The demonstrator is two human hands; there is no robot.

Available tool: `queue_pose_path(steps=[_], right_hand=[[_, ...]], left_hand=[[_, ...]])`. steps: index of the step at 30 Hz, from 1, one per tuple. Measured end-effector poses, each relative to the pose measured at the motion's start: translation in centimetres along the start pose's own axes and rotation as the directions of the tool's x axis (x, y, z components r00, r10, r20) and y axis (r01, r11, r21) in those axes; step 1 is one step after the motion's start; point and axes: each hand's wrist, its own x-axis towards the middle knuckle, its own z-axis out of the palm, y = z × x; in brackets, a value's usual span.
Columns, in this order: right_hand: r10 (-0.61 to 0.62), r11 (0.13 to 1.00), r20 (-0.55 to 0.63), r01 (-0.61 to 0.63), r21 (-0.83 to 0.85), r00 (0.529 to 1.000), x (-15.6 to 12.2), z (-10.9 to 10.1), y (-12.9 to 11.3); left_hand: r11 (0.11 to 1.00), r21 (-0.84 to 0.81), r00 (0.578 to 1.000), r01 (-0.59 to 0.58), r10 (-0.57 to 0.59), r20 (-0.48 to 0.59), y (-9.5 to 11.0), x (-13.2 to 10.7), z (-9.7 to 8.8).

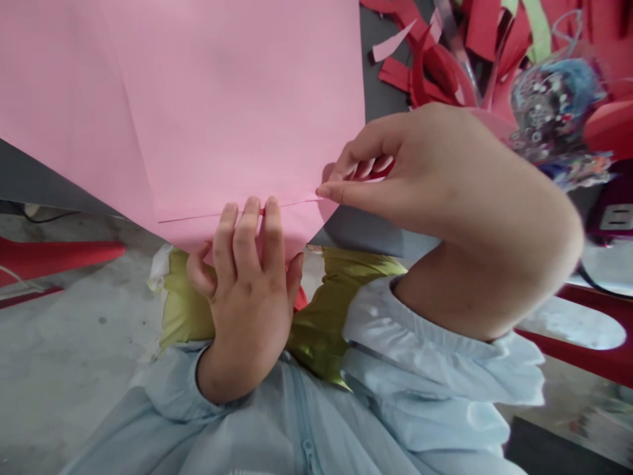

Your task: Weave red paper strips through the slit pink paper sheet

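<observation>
A large sheet of pink paper (247, 99) lies on a dark table, its near edge reaching past the table's edge toward my body. Along that near side runs a crease or overlapping edge with a narrow pink flap (185, 231) below it. My left hand (252, 297) rests on this flap, fingers stretched out and their tips at the crease; the thumb is off to the side. At the crease's right end, my right hand (395, 165) pinches the paper between thumb and index finger. Its other fingers are curled and partly hidden.
Red strips (482, 30), a light green strip (538, 30) and a pink scrap (393, 43) lie at the upper right. Near them is a clear bag of small shiny pieces (544, 109). A purple object (610, 208) sits at the right edge. Red plastic furniture (59, 257) stands left.
</observation>
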Motion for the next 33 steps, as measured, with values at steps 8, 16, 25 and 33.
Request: queue_pose_path(steps=[8, 16, 25, 33], right_hand=[[-0.042, 0.998, -0.002, 0.042, 0.05, 0.999, 0.4, 0.4, 0.0], [0.049, 0.999, -0.006, -0.049, 0.012, 0.999, 0.3, 0.3, -0.7], [0.047, 0.999, 0.02, -0.047, -0.013, 0.999, 0.3, 0.5, -0.9], [0.019, 0.999, 0.053, -0.016, -0.051, 0.998, 0.4, 0.5, -0.8]], left_hand=[[1.0, 0.008, 1.0, -0.005, 0.005, 0.02, 0.1, 0.0, -0.2], [1.0, -0.004, 0.999, 0.0, 0.0, 0.034, 0.1, 0.0, -0.3], [1.0, 0.002, 1.0, -0.002, 0.002, 0.018, 0.1, -0.1, -0.1], [1.0, 0.022, 0.999, -0.017, 0.017, 0.032, 0.1, -0.1, -0.2]])
